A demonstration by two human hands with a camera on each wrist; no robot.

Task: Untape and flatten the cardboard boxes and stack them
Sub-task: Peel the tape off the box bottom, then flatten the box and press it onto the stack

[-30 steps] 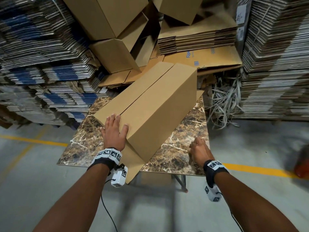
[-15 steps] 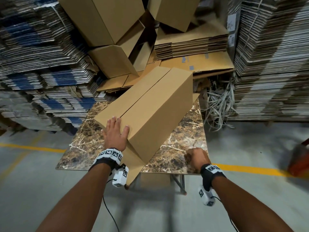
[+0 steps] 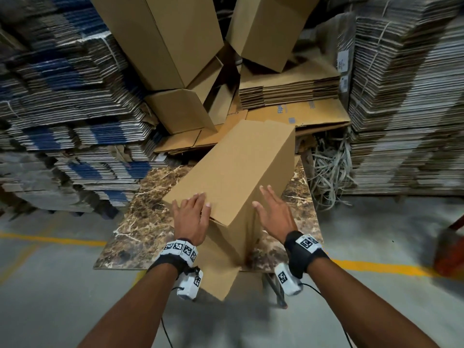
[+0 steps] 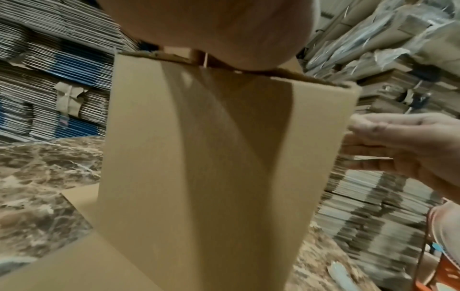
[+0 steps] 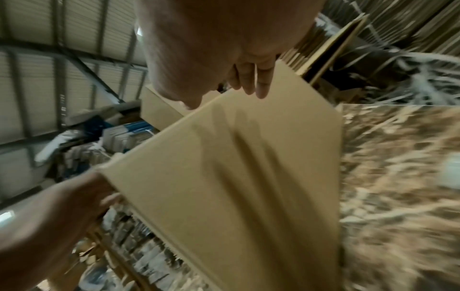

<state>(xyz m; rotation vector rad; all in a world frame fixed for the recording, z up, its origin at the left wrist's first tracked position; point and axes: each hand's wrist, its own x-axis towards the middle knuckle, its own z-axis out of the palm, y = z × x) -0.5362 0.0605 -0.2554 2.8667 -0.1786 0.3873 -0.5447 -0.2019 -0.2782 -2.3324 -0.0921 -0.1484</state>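
The cardboard box (image 3: 233, 177) is lying tilted on the marble-patterned table (image 3: 140, 222), its near end overhanging the table's near edge, with an open flap (image 3: 221, 280) hanging below that edge. The left hand (image 3: 190, 217) is resting flat on the box's upper panel at the near corner, fingers straight and close together, thumb apart. The right hand (image 3: 273, 212) is reaching at the box's right side panel with fingers spread and straight; whether it is touching the panel cannot be told.

Judged from its thin corrugated walls, the box is light, fairly stiff along the panels and ready to fold at the creases. It is probably best taken by opposite long edges near the open end, then pressed so the creases collapse. The smooth face may slip under a flat palm.

Beyond the table, loose boxes (image 3: 160, 41) and a flattened cardboard stack (image 3: 288, 91) are piled. Bundled sheet stacks (image 3: 406, 96) are flanking the table, and strapping scraps (image 3: 329, 169) are lying at its far right corner. The floor is grey concrete with a yellow line (image 3: 50, 239).
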